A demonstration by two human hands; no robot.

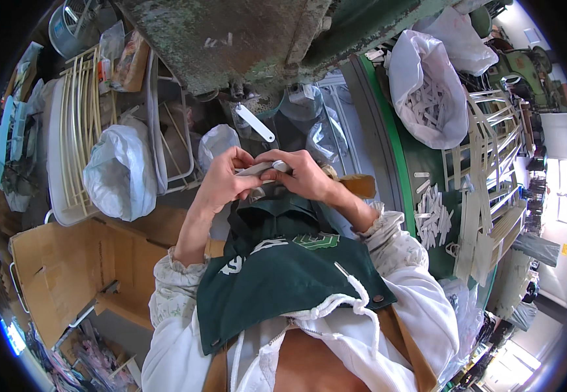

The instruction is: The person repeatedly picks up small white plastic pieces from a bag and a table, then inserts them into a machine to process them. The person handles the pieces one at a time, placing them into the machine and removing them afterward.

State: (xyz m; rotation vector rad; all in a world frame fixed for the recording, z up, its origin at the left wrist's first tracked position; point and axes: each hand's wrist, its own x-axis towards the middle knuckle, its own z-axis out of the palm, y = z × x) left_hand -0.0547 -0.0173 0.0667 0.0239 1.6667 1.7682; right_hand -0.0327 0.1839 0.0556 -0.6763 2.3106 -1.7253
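Observation:
In front of my apron, my left hand and my right hand are close together. Both are closed on a small pale flat strip, whose rounded end shows by my right thumb. My fingers hide part of it, so I cannot tell whether it is one piece or two. Just beyond my hands, a white flat strip with rounded ends and a hole at each end juts toward me from under the machine. Neither hand touches that strip.
A white sack full of similar strips stands on the right-hand green table, with a loose strip pile nearer me. Long pale slats lie beyond. At left are a white bag, pale rods and an open cardboard box.

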